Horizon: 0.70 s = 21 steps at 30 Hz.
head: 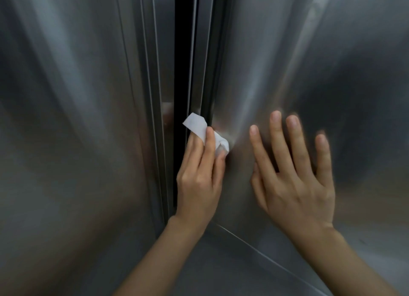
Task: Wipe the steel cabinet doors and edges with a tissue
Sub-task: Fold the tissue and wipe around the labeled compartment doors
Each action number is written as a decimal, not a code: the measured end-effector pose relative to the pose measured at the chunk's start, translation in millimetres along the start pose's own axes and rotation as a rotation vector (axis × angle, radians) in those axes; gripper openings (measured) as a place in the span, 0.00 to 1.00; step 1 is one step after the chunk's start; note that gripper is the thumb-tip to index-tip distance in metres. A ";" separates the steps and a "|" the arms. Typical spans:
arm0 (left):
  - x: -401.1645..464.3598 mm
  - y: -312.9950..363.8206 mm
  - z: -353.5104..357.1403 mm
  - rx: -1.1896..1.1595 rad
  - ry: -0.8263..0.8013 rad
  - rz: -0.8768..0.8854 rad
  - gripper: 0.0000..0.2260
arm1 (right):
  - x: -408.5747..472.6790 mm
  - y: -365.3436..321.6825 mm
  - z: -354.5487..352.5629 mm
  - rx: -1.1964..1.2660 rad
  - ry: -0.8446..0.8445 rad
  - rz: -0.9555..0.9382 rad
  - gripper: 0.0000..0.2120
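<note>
**Wiping the inner edge of the right door**

Your left hand point(199, 174) pinches the folded white tissue point(200, 127) in its grip, pressing it on the vertical edge of the brushed steel right door point(276, 63), beside the dark gap point(183, 52). Your right hand point(296, 176) lies flat, fingers spread, steadying that door. Next, likely slide the tissue along the edge with steady pressure.

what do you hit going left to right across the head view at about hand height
left steel door → dark gap between the doors → left hand holding the white tissue at the door edge → right hand, fingers spread flat on the right steel door
</note>
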<state>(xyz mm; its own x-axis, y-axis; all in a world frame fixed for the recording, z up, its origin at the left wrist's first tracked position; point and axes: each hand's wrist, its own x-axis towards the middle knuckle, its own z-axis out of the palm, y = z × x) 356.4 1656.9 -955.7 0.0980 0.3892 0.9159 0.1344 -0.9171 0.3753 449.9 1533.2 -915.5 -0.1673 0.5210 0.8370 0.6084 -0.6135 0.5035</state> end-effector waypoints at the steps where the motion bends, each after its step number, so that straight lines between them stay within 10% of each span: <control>1: -3.0 -1.1 -0.5 0.003 -0.023 0.015 0.19 | 0.1 -0.1 0.0 -0.002 0.002 -0.001 0.29; 10: -16.0 -10.9 -5.9 0.002 0.002 0.015 0.13 | -0.1 0.2 0.2 -0.018 -0.006 -0.005 0.30; 21: -3.1 7.7 -32.8 -0.170 0.024 -0.418 0.14 | 1.5 -1.1 -1.7 0.007 -0.016 0.004 0.32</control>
<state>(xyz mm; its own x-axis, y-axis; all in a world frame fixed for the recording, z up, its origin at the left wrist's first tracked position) 324.8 1645.8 -951.0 0.0470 0.7289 0.6830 -0.0061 -0.6835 0.7299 447.7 1533.6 -914.4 -0.1526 0.5277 0.8356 0.6144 -0.6116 0.4984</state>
